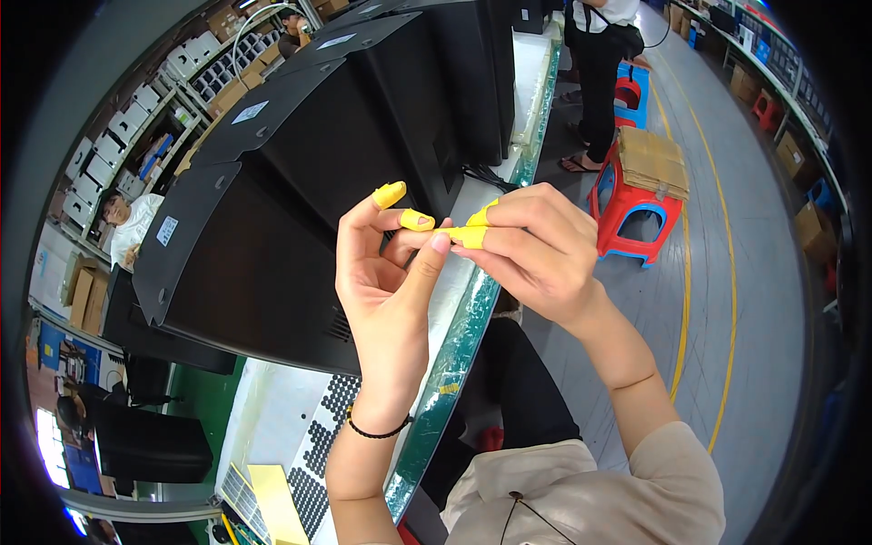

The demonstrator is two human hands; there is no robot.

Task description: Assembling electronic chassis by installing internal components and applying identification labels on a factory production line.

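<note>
My left hand [386,295] and my right hand [545,250] meet at their fingertips in front of the black cabinets. Yellow finger covers [389,194] wrap several fingertips on both hands. The left thumb presses in against the right fingertips, where a small yellow piece shows; whether it is a loose strip or part of a cover cannot be told. Both hands are closed in a pinch, though two left fingers stand bent apart from it. A large black cabinet [263,263] stands beside the left hand, the first in a row reaching away.
Sheets of small black round pads [341,400] and a yellow sheet [277,504] lie on the green-edged workbench [445,391]. On the right are a red stool [636,213] with cardboard on top and a standing person [595,82]. Shelves [136,136] hold goods far left.
</note>
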